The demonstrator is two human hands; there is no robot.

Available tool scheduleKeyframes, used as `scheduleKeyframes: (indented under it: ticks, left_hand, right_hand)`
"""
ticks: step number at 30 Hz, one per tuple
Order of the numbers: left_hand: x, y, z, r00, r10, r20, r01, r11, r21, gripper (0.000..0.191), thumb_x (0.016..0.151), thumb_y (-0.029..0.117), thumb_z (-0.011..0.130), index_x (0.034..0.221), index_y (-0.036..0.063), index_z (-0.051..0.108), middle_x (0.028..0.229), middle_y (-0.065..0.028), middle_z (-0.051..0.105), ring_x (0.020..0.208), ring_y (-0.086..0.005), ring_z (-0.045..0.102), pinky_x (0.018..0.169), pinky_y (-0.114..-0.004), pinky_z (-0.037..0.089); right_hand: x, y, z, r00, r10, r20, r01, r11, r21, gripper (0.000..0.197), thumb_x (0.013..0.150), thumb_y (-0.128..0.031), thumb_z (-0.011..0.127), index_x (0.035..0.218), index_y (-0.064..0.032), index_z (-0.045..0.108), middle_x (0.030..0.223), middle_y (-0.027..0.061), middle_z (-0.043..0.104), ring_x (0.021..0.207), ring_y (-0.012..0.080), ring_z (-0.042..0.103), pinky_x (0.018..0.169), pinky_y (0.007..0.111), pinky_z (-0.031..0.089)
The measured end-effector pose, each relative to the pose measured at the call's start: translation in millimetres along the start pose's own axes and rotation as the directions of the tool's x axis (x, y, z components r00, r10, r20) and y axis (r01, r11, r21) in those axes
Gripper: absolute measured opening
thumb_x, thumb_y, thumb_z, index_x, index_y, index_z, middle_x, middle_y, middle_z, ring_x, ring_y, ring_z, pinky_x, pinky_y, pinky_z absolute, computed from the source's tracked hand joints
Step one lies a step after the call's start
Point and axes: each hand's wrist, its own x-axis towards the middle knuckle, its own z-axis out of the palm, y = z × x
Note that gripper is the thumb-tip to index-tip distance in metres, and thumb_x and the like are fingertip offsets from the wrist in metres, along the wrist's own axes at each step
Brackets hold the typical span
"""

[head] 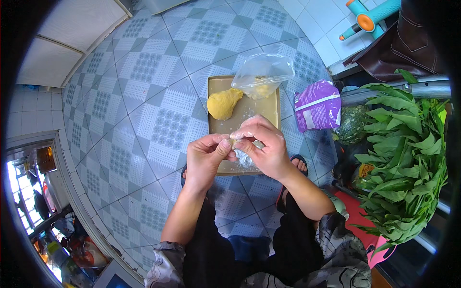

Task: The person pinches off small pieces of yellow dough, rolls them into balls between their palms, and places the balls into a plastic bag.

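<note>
My left hand (209, 154) and my right hand (264, 144), dusted with white powder, meet above the near part of a tan rectangular tray (213, 127). Their fingertips pinch a small piece of pale yellow dough (233, 140) between them, mostly hidden by the fingers. On the tray, beyond my hands, rests a large yellow lump of dough (223, 104). To its right a clear plastic bag (264, 72) lies over the far right corner, with small yellow pieces (260, 90) in or under it. White powder (245, 158) is spread on the tray below my right hand.
Right of the tray stands a purple printed bag (317, 106), beside a green squash (349, 124). A large bunch of leafy greens (399, 162) hangs over the right side. The tray sits on the patterned tile floor (155, 90), between my sandalled feet. White cabinets (79, 25) line the upper left.
</note>
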Motion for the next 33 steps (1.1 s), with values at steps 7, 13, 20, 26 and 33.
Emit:
scheduleKeyframes:
  ticks: [7,13,20,26,33]
  left_hand:
    - [2,1,9,0.999,-0.024,-0.031,0.022,0.998,-0.060,0.020,0.088,0.010,0.066,0.101,-0.0058,0.065,0.089,-0.0111,0.069,0.076,-0.0153,0.066,0.073,-0.027,0.056]
    - [2,-4,4,0.995,-0.051,-0.090,0.041,0.992,-0.117,0.021,0.087,0.010,0.067,0.102,-0.0056,0.064,0.089,-0.0117,0.069,0.074,-0.0150,0.066,0.070,-0.028,0.057]
    - [0,-3,1,0.997,-0.057,-0.045,0.053,0.996,-0.077,0.023,0.089,0.015,0.065,0.098,-0.0058,0.064,0.083,-0.0117,0.068,0.070,-0.0154,0.066,0.066,-0.028,0.056]
    - [0,-2,-6,0.997,-0.071,0.020,0.072,0.996,-0.045,0.025,0.091,0.018,0.063,0.101,-0.0055,0.063,0.084,-0.0118,0.068,0.071,-0.0159,0.066,0.068,-0.028,0.057]
    - [2,2,8,0.996,-0.001,-0.086,-0.002,0.999,-0.040,0.026,0.091,0.017,0.063,0.104,-0.0051,0.063,0.085,-0.0118,0.068,0.074,-0.0171,0.067,0.072,-0.029,0.057]
  right_hand:
    - [-5,7,8,0.993,0.094,-0.078,-0.090,0.994,0.054,0.012,0.080,-0.001,0.069,0.089,0.0020,0.064,0.084,0.0112,0.060,0.072,0.0222,0.062,0.062,0.030,0.050]
    - [-7,3,12,0.988,-0.121,-0.093,0.102,0.977,-0.187,0.011,0.077,-0.001,0.071,0.085,0.0023,0.064,0.084,0.0116,0.061,0.072,0.0254,0.062,0.061,0.032,0.049]
    - [-3,3,13,0.973,-0.212,-0.087,0.177,0.935,-0.306,0.012,0.078,-0.001,0.069,0.086,0.0013,0.061,0.083,0.0117,0.059,0.070,0.0259,0.060,0.060,0.033,0.049]
    - [3,2,9,0.967,-0.254,-0.004,0.244,0.935,-0.258,0.011,0.081,-0.004,0.068,0.084,0.0013,0.059,0.083,0.0113,0.055,0.069,0.0251,0.058,0.058,0.032,0.048]
    - [-2,1,12,0.995,-0.046,-0.085,0.033,0.988,-0.153,0.010,0.082,-0.005,0.067,0.086,0.0011,0.060,0.082,0.0110,0.056,0.068,0.0247,0.058,0.057,0.032,0.047]
